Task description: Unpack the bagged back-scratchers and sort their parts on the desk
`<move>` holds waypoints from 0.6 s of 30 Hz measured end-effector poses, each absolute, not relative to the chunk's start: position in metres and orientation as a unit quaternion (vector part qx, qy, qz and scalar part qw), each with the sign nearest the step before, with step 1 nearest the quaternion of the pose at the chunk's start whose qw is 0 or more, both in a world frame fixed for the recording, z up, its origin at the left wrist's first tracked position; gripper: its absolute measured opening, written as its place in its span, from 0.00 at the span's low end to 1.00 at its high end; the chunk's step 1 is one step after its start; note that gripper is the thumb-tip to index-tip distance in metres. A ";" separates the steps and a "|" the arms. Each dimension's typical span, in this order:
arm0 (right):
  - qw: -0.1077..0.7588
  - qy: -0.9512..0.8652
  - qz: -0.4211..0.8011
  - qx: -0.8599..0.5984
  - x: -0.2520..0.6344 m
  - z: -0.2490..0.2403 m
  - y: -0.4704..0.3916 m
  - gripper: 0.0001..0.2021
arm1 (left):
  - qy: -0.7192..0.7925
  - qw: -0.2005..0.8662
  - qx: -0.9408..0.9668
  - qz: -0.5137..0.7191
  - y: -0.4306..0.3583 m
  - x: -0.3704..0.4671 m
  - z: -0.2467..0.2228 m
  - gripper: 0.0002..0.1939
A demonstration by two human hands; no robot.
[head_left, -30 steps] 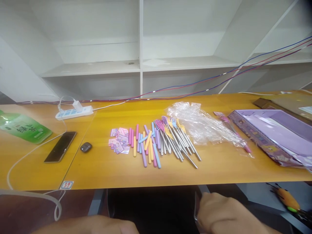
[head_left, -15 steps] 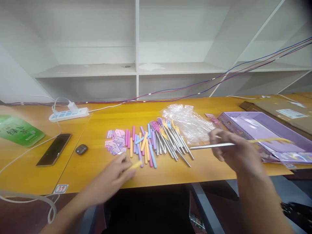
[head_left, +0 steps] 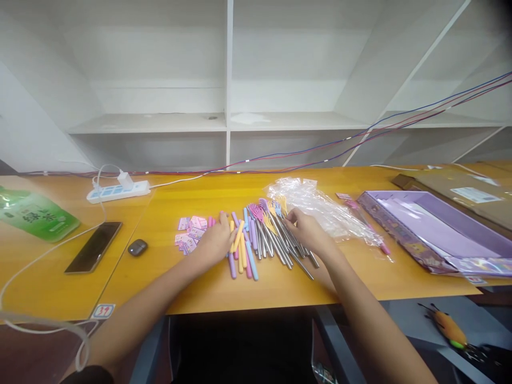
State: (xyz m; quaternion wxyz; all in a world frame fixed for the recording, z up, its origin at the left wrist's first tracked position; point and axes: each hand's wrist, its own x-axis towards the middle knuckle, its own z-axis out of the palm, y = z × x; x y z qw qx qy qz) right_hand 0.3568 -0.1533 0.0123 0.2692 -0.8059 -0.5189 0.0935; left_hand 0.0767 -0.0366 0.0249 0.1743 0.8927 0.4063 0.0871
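My left hand [head_left: 218, 241] is curled down over the coloured handle sleeves [head_left: 242, 249], which lie in a loose pile of pink, yellow, purple and blue. Its fingertips are mostly hidden, so what they close on does not show. Over at the back scratchers [head_left: 282, 242], thin metal rods with small coloured hand-shaped heads, my right hand [head_left: 306, 228] pinches near the heads, on one of the scratchers. Printed cards [head_left: 191, 233] lie just left of my left hand. Behind my right hand is a heap of clear plastic bags [head_left: 312, 205].
A bagged pink scratcher [head_left: 366, 221] lies beside the purple box [head_left: 400, 194], with a cardboard box [head_left: 452, 186] behind. At left are a phone [head_left: 94, 248], a black case [head_left: 137, 247], a green bottle [head_left: 38, 213] and a power strip [head_left: 120, 191].
My left hand has moved up and right from the table's front onto the sleeves; its yellow sleeve is out of sight. My right hand has swung left to the scratchers, no longer holding one out.
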 end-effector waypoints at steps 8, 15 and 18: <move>0.187 -0.577 0.024 -0.795 0.355 -0.003 -0.163 0.13 | 0.355 0.203 0.901 0.146 -0.037 0.062 0.011 0.11; 0.264 -0.556 -0.011 -0.788 0.370 0.003 -0.191 0.11 | 0.325 0.211 0.908 0.161 -0.032 0.055 0.006 0.09; 0.300 -0.456 -0.109 -0.830 0.415 0.015 -0.216 0.10 | 0.313 0.208 0.911 0.169 -0.032 0.056 0.005 0.10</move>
